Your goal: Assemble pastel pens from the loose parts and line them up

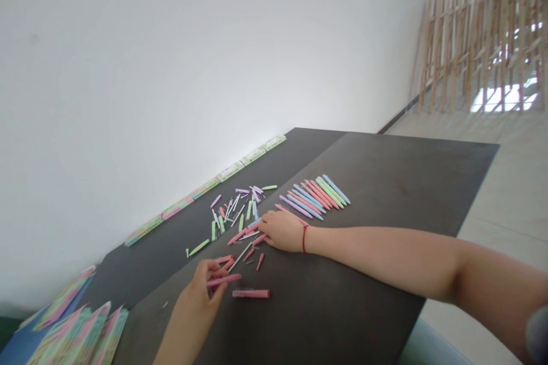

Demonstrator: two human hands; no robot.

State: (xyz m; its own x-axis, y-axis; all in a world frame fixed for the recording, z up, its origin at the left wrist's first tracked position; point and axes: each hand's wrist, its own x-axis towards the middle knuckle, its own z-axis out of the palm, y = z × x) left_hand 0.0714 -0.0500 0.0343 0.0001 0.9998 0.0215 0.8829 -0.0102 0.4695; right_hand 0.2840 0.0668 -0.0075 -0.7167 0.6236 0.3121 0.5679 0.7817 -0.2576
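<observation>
1. Here's the left hand (200, 292), low on the dark bench (342, 279), fingers and thumb pinching a pink pen barrel (231, 279), which points off to the right.
2. Over to the right hand (280, 232), red cord (304, 239) round its wrist: palm down, reaching across the bench, fingertips in among pink pen pieces. Is it gripping one? From here I can't tell; the hand itself covers them.
3. Just below the left hand's catch lies a loose pink barrel (252, 294), flat on the bench, with a short pink piece (260, 262) above it.
4. Between the two hands, a slim white rod (240, 256) lies aslant.
5. Beyond them, what a scatter! Green, purple and white parts lie every which way, a green barrel (199, 247) out at the near left.
6. Past the right hand, a neat slanting row of pens (324, 194): purple, blue, pink, green.
7. Along the wall runs a line of printed packets (231, 171); more pastel packs (109, 336) sit at the lower left.
</observation>
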